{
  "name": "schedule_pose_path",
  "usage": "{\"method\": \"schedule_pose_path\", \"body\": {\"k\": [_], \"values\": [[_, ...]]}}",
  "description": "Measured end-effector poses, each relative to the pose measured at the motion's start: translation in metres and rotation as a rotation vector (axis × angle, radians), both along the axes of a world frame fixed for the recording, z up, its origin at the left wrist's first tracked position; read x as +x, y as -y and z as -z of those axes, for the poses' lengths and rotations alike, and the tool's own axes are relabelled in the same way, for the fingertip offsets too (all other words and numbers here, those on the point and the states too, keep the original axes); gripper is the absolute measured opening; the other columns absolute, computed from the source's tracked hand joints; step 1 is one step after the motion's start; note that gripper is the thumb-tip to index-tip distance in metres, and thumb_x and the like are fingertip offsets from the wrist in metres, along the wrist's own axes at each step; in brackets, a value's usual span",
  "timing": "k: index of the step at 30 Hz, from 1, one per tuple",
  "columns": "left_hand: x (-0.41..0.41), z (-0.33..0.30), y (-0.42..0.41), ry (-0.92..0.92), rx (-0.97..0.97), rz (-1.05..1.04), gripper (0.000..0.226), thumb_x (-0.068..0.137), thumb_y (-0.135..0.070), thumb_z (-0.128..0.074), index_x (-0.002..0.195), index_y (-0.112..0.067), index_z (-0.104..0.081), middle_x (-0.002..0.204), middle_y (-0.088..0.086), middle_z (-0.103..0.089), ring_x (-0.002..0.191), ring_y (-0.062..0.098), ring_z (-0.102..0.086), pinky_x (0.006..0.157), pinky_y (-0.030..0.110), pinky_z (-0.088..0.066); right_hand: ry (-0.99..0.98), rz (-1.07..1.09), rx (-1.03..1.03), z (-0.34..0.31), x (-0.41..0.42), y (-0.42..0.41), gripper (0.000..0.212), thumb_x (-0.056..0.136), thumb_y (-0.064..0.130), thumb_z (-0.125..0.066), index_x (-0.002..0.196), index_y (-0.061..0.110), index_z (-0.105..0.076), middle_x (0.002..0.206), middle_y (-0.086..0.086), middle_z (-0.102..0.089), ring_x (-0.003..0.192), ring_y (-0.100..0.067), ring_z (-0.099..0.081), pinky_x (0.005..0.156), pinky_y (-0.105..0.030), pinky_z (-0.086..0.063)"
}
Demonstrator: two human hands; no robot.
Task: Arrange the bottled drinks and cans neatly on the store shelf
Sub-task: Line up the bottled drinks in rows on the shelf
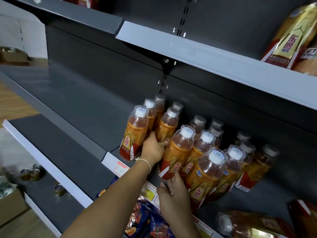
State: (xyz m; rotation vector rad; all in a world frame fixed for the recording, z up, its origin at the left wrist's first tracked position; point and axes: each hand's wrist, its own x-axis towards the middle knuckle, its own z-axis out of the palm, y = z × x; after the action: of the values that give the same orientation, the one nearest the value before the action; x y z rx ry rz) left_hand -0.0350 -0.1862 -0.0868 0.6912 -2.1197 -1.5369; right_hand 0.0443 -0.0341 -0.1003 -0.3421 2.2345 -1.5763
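Note:
Several orange-labelled drink bottles with white caps stand in rows on the dark grey shelf [82, 100]. One front bottle [178, 150] is held between both hands: my left hand [153, 148] presses its left side between it and the neighbouring bottles, and my right hand [173, 189] grips its base at the shelf edge. To the left stands a bottle [135, 133] at the front of a short row. More bottles [209, 170] fill the rows to the right.
A larger gold bottle [289, 36] stands on the upper shelf at right. Loose cans [31, 172] sit on a lower shelf at left. Snack bags [145, 219] lie below. Another bottle [253, 224] lies on its side at the lower right.

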Motion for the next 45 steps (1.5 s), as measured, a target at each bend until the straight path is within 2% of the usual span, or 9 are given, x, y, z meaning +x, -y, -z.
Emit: {"method": "schedule_pose_path", "body": {"k": [4, 11, 14, 17, 23, 27, 30, 36, 45], "values": [[0.024, 0.009, -0.009, -0.078, 0.266, 0.054, 0.048, 0.103, -0.047, -0.033, 0.142, -0.021, -0.045, 0.139, 0.006, -0.053, 0.13, 0.027, -0.047, 0.113, 0.044, -0.035, -0.02, 0.005, -0.008, 0.001, -0.011, 0.005, 0.089, 0.078, 0.01, -0.055, 0.157, 0.036, -0.024, 0.12, 0.022, -0.06, 0.109, 0.003, -0.059, 0.111, -0.037, -0.041], [0.071, 0.021, -0.028, -0.221, 0.012, 0.041, 0.044, 0.103, -0.027, -0.042, 0.146, -0.018, -0.043, 0.142, -0.005, -0.045, 0.132, 0.008, -0.038, 0.11, 0.022, -0.027, -0.113, -0.053, -0.135, -0.003, -0.045, 0.031, 0.06, 0.078, 0.008, -0.054, 0.132, 0.034, -0.058, 0.123, 0.01, -0.069, 0.118, -0.011, -0.064, 0.105, -0.042, -0.05], [0.075, 0.018, -0.023, -0.215, 0.063, 0.058, 0.041, 0.104, -0.024, -0.042, 0.144, -0.019, -0.046, 0.147, 0.001, -0.045, 0.136, 0.016, -0.041, 0.116, 0.037, -0.032, -0.106, -0.05, -0.144, -0.011, -0.041, 0.031, 0.056, 0.084, 0.005, -0.053, 0.131, 0.035, -0.059, 0.124, 0.01, -0.069, 0.12, -0.012, -0.062, 0.109, -0.046, -0.046], [0.083, 0.02, -0.018, -0.25, 0.036, 0.072, 0.032, 0.104, -0.022, -0.042, 0.133, -0.026, -0.055, 0.134, -0.005, -0.056, 0.125, 0.011, -0.049, 0.104, 0.025, -0.04, -0.162, -0.131, -0.094, -0.015, -0.007, 0.011, 0.063, 0.093, 0.011, -0.05, 0.142, 0.052, -0.045, 0.139, 0.024, -0.056, 0.13, 0.001, -0.051, 0.113, -0.036, -0.041], [0.09, 0.031, -0.013, -0.233, -0.119, 0.11, 0.023, 0.1, -0.018, -0.052, 0.116, -0.033, -0.058, 0.108, -0.019, -0.063, 0.1, -0.01, -0.057, 0.078, 0.004, -0.042, -0.513, 0.406, 0.152, -0.016, 0.032, -0.072, 0.023, 0.079, 0.029, -0.082, 0.083, 0.035, -0.061, 0.084, 0.016, -0.071, 0.076, 0.004, -0.065, 0.06, -0.006, -0.046], [0.084, 0.031, -0.023, -0.211, -0.341, 0.137, 0.026, 0.094, -0.019, -0.061, 0.119, -0.026, -0.059, 0.1, -0.014, -0.061, 0.09, 0.0, -0.057, 0.07, 0.0, -0.037, -0.309, 0.32, 0.362, -0.011, 0.003, -0.082, 0.066, 0.076, 0.044, -0.083, 0.129, 0.029, -0.046, 0.118, 0.008, -0.061, 0.09, -0.007, -0.066, 0.076, -0.026, -0.055], [0.078, 0.027, -0.034, -0.227, -0.46, 0.226, 0.033, 0.091, -0.02, -0.065, 0.124, -0.018, -0.062, 0.107, -0.007, -0.066, 0.095, 0.004, -0.058, 0.08, 0.003, -0.036, -0.369, 0.27, 0.469, 0.003, -0.011, -0.07, 0.06, 0.084, 0.051, -0.072, 0.132, 0.023, -0.049, 0.12, 0.001, -0.064, 0.105, -0.017, -0.064, 0.092, -0.037, -0.053], [0.07, 0.021, -0.038, -0.271, -0.449, 0.247, 0.033, 0.095, -0.017, -0.058, 0.127, -0.013, -0.063, 0.121, 0.004, -0.065, 0.11, 0.015, -0.06, 0.094, 0.031, -0.05, -0.467, 0.262, 0.444, 0.013, -0.023, -0.054, 0.05, 0.086, 0.048, -0.072, 0.127, 0.023, -0.058, 0.112, 0.003, -0.064, 0.097, -0.014, -0.064, 0.085, -0.028, -0.052], [0.073, 0.017, -0.035, -0.228, -0.541, 0.253, 0.036, 0.092, -0.024, -0.059, 0.125, -0.012, -0.063, 0.116, 0.007, -0.065, 0.105, 0.021, -0.061, 0.089, 0.035, -0.051, -0.551, 0.225, 0.364, 0.018, -0.041, -0.021, 0.023, 0.092, 0.021, -0.067, 0.114, 0.013, -0.063, 0.1, 0.001, -0.058, 0.09, -0.019, -0.064, 0.065, -0.007, -0.035]]}}
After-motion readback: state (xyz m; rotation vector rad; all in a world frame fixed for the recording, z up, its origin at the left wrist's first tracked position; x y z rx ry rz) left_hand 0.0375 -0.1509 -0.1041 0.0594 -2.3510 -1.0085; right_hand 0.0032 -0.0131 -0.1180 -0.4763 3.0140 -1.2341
